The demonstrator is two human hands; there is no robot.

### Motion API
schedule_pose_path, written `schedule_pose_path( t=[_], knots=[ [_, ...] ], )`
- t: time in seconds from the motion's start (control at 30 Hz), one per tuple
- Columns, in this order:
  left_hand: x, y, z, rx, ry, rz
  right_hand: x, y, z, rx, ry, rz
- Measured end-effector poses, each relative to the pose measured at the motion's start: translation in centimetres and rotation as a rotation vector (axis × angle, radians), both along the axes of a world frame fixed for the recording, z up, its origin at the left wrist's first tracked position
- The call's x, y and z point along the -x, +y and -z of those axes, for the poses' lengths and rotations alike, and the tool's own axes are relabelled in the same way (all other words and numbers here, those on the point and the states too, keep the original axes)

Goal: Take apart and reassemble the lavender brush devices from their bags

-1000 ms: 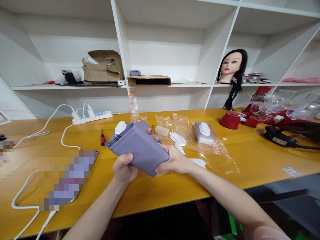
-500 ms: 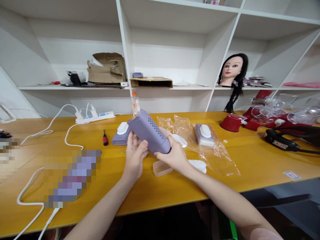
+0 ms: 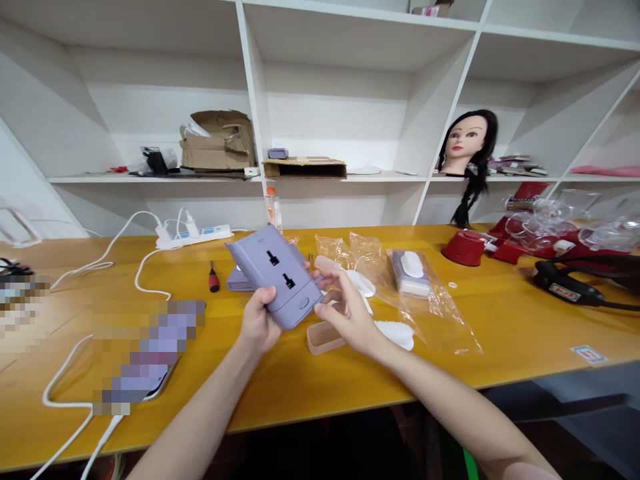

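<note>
A purple plastic housing (image 3: 273,273) with two T-shaped black slots and a small oval outline near its lower end is held tilted above the table. My left hand (image 3: 259,323) grips its lower left edge, thumb on the front face and fingers behind. Beside the lower right corner, my right hand (image 3: 353,313) has its fingers apart, the thumb tip close to or touching that corner. Under the right hand are an open peach plastic box (image 3: 323,340) and a white fluffy pad (image 3: 397,335). Behind the housing, a similar purple unit (image 3: 239,281) is mostly hidden.
Another purple unit with a white top piece (image 3: 413,265) lies on clear plastic wrap (image 3: 445,320). Left are a red-black screwdriver (image 3: 213,279), a power strip (image 3: 200,236) with cables and a blurred-out device. Red appliances (image 3: 465,247) and a black tool (image 3: 565,283) lie right. Shelves stand behind.
The housing has been turned so its slotted face shows instead of the side with round holes. My left hand now grips its lower left edge; my right hand has loosened from its end.
</note>
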State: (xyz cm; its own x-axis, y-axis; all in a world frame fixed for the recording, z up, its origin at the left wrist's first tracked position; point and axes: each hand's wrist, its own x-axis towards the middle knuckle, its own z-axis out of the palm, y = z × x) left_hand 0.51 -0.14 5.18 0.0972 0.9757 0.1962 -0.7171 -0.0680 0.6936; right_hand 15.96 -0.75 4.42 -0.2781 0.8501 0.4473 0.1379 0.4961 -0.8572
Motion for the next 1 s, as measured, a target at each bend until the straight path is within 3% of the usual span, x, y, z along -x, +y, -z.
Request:
schedule_pose_path(
  t=[0.1,0.17,0.4,0.53,0.77,1.0],
  knots=[
    [-0.6,-0.2,0.3,0.015,0.006,-0.019,-0.1,0.6,-0.1,0.172,0.158,-0.144],
    [-0.9,-0.1,0.6,0.036,0.002,-0.035,0.0,0.7,-0.1,0.244,0.202,-0.154],
    [-1.1,-0.1,1.9,0.125,0.040,-0.175,0.3,-0.1,-0.3,0.434,0.107,-0.202],
    [-1.2,-0.6,1.6,0.061,0.057,-0.093,0.4,-0.2,-0.4,0.600,0.095,-0.314],
    [-1.5,-1.3,1.1,-0.029,0.091,0.001,0.7,0.0,0.2,0.627,0.151,-0.399],
    [-1.7,-1.2,1.9,-0.132,0.130,-0.039,0.9,-0.4,-0.2,0.567,0.262,-0.282]
  ],
)
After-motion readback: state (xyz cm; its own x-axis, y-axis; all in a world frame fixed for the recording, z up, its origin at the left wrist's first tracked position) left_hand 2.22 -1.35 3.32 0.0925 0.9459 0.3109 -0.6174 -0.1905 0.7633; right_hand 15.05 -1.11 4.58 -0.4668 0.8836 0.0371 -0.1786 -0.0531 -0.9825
